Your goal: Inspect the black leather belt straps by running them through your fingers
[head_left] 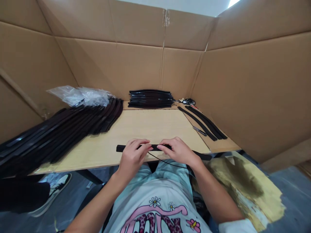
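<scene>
Brown cardboard walls (102, 61) stand around a pale wooden table (150, 126). Along its near edge, just in front of the person's body, we see a black strip (155, 147): long, narrow and dull, with a blunt, squared left end. The right hand and wrist hide part of it; we see a black length again past the wrist, but cannot tell whether it is the same piece. A thin dark cord (160, 159) slants down and right from near the left fingertips.

We see the left hand (133, 153) arched over the strip, fingers bent and narrowed on it. The right hand (177, 150) faces it just beside, gripping the strip with its thumb on the near side. Both forearms angle inward from below, the wrists higher in view than the elbows.
</scene>
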`<state>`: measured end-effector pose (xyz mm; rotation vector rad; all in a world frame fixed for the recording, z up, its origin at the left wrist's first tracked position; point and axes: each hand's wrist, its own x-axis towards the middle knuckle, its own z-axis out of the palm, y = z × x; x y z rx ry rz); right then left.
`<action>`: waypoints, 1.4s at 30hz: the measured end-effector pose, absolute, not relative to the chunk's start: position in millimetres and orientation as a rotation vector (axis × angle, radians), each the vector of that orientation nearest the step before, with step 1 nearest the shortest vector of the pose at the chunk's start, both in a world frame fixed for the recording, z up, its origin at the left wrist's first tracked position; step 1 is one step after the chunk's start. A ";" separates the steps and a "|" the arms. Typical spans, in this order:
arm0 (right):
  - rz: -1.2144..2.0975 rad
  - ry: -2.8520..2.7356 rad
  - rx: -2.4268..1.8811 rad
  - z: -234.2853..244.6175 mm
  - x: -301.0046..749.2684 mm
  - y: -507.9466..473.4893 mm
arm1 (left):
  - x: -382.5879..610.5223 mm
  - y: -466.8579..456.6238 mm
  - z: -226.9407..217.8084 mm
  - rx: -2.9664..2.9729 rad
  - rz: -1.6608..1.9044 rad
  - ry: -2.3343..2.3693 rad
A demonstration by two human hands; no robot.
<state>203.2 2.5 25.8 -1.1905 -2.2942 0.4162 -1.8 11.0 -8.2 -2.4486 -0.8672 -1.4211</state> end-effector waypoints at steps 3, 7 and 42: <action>0.392 -2.324 -1.203 25.0 203.4 1.6 | -2.3 10.9 -6.9 -2.524 -1.416 -0.905; 0.378 -2.359 -1.259 24.3 202.8 0.7 | -4.8 10.9 -6.1 -2.608 -1.439 -0.946; 0.214 -2.571 -1.394 27.2 199.1 -1.1 | -3.5 5.7 -4.3 -2.803 -1.460 -0.883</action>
